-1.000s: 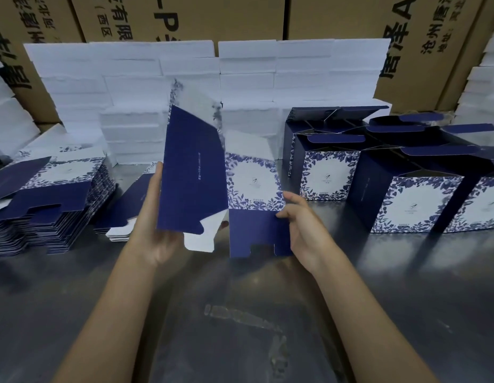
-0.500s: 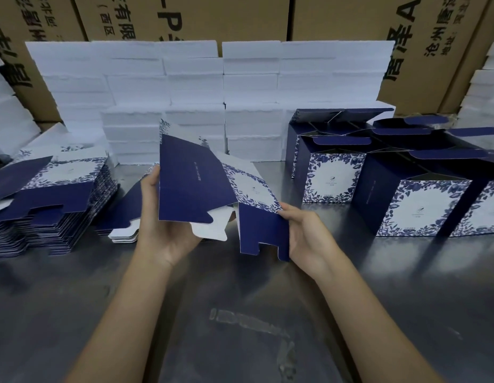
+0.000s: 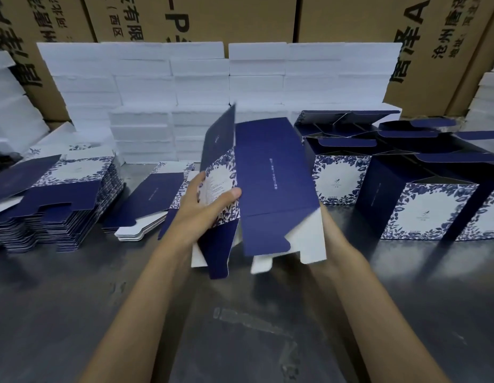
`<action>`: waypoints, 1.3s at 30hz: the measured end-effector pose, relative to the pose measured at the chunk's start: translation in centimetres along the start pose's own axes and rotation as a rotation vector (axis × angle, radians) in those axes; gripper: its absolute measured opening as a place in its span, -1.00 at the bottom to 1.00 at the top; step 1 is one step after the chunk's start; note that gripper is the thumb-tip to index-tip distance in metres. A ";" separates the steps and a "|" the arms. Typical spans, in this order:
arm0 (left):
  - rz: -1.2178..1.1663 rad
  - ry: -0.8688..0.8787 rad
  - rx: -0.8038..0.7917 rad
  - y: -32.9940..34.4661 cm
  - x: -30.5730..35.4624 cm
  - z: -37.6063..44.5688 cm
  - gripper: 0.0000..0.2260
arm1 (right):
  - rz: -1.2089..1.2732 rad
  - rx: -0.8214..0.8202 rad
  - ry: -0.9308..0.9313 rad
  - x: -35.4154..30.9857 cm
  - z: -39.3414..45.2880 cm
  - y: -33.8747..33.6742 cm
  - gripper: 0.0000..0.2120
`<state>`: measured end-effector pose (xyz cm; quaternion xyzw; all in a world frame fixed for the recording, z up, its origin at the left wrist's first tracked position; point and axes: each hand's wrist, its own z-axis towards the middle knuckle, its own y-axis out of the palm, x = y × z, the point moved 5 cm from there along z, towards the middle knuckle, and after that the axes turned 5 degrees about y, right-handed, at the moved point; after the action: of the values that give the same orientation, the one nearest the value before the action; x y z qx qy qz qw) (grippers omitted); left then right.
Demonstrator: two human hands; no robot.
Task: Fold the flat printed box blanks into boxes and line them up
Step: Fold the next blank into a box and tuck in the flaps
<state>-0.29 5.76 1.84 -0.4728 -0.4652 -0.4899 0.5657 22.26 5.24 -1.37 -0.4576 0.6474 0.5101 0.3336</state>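
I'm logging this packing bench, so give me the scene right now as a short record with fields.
in hands: box blank, half opened, held above the table
left hand: grips the floral panel, thumb on front
right hand: hidden behind the blank, only the forearm shows
flat blanks: tall stack at left, smaller pile beside it
folded boxes: standing at right, top flaps open
behind: white foam blocks, brown cartons

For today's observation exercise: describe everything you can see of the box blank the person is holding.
The box blank is printed card, navy with a blue-and-white floral panel and white undersides. Half opened, it stands upright above the metal table, bottom flaps hanging loose. The left hand grips the floral panel, thumb at the crease; the right hand is hidden behind it.
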 end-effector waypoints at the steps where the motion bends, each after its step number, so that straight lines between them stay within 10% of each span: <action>1: 0.148 0.028 0.027 -0.4 0.1 0.2 0.01 | 0.039 -0.048 0.018 -0.2 -0.1 0.1 -0.54; 9: 0.333 0.147 0.194 -1.4 0.3 0.5 0.15 | -0.036 -0.034 -0.082 -1.2 -0.4 -0.3 -0.73; 16: -0.106 0.060 0.020 -2.4 -0.4 0.7 -0.65 | 0.000 -0.101 -0.045 -1.0 -0.3 -1.2 -0.68; 39: 0.039 0.091 0.220 -2.6 -0.2 0.8 -0.73 | -0.101 -0.132 -0.085 -2.4 -1.0 -1.5 -0.66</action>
<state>-2.97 6.35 1.96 -0.3942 -0.4808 -0.4456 0.6441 24.52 4.74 0.51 -0.4885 0.5738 0.5531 0.3552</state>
